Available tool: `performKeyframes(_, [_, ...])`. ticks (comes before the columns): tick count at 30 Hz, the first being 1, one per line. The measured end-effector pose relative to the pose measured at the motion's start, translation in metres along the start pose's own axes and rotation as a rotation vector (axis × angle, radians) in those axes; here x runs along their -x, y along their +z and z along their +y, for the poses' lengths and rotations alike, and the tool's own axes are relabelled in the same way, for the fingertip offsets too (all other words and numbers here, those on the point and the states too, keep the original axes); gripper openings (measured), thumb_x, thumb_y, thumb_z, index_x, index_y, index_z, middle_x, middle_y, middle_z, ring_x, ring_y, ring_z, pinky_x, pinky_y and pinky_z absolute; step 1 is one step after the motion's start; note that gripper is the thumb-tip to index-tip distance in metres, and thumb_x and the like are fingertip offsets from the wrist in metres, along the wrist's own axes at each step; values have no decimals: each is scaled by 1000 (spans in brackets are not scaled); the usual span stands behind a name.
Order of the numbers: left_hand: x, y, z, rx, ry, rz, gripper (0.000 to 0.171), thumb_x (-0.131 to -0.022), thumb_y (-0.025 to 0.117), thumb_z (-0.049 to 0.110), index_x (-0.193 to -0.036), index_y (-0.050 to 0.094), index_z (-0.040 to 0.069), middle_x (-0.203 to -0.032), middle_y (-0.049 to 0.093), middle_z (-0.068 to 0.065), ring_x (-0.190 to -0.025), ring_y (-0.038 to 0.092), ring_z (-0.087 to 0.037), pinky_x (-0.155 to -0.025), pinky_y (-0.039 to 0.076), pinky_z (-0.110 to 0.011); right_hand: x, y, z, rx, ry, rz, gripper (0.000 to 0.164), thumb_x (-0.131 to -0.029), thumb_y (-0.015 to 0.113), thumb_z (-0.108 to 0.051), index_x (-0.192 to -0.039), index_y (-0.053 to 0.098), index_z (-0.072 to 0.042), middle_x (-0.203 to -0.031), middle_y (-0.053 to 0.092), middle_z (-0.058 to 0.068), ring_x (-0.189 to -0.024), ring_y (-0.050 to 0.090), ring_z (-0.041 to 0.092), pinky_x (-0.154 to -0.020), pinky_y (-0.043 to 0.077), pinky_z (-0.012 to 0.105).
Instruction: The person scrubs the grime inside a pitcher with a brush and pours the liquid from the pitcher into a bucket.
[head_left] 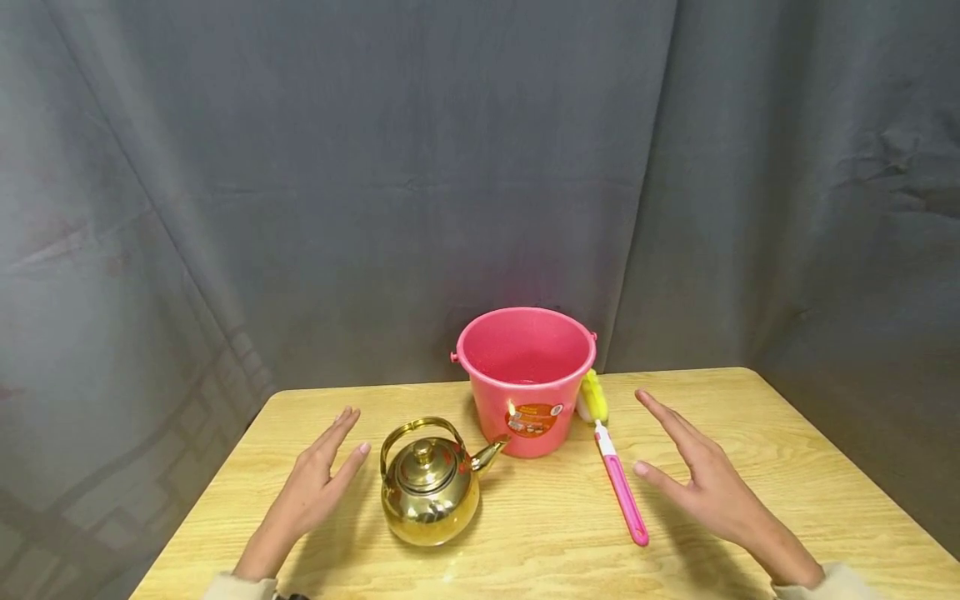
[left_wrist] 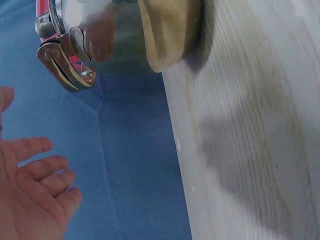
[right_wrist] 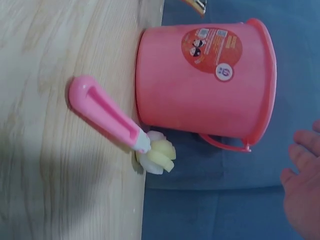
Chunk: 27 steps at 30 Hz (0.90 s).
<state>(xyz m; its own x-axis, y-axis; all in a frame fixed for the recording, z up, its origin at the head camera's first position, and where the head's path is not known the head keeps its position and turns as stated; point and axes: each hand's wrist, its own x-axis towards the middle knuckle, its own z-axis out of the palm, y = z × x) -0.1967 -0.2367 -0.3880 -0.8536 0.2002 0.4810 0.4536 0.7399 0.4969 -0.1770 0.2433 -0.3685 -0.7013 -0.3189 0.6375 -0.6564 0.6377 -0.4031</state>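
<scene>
Nothing is in either hand. My left hand [head_left: 311, 482] hovers left of a shiny gold kettle [head_left: 429, 504], fingers straight and thumb apart. The kettle stands upright with its lid on, its handle [head_left: 422, 423] raised and its spout pointing right toward the bucket. In the left wrist view the kettle [left_wrist: 117, 37] is cut off at the top. My right hand [head_left: 705, 483] is held out to the right of a brush with a pink handle [head_left: 624, 500] and a yellow-and-white sponge head [head_left: 593, 398]. That head lies beside the pink bucket [head_left: 487, 400].
All of these stand on a light wooden table [head_left: 555, 542]. A grey curtain [head_left: 405, 208] hangs close behind its back edge. The bucket bears an orange label [head_left: 534, 421], and its handle [right_wrist: 225, 145] hangs down in the right wrist view.
</scene>
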Motion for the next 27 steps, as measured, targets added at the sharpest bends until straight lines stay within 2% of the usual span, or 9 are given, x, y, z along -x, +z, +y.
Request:
performKeyframes(5, [2, 4, 0, 18, 3, 18, 53, -102, 51, 25, -144, 38, -6, -147, 34, -29, -130, 35, -50, -101, 32, -67, 0, 6, -3, -25, 17, -16, 87, -81, 78, -13, -153, 30, -20, -152, 38, 2, -137, 32, 8, -103, 22, 6])
performKeyframes(12, [1, 9, -1, 21, 9, 69, 51, -101, 54, 22, -142, 42, -5, -144, 40, -27, -127, 40, -48, -101, 35, -64, -2, 12, -5, -37, -3, -38, 85, -82, 78, -14, -153, 31, -16, -151, 39, 4, -137, 33, 9, -105, 24, 9])
performKeyframes(20, [2, 12, -1, 64, -22, 86, 47, -102, 51, 21, -139, 45, -8, -142, 42, -27, -126, 41, -47, -101, 36, -62, -1, 16, -11, -55, 2, -51, 83, -82, 78, -14, -152, 34, -19, -150, 40, -1, -135, 37, 11, -104, 26, 11])
performKeyframes(27, [3, 13, -1, 86, -38, 91, 47, -103, 50, 21, -137, 45, -10, -139, 45, -27, -126, 42, -47, -101, 37, -62, -4, 24, -15, -81, -46, -46, 79, -80, 79, -11, -149, 40, -15, -147, 45, 0, -132, 41, 11, -104, 30, 13])
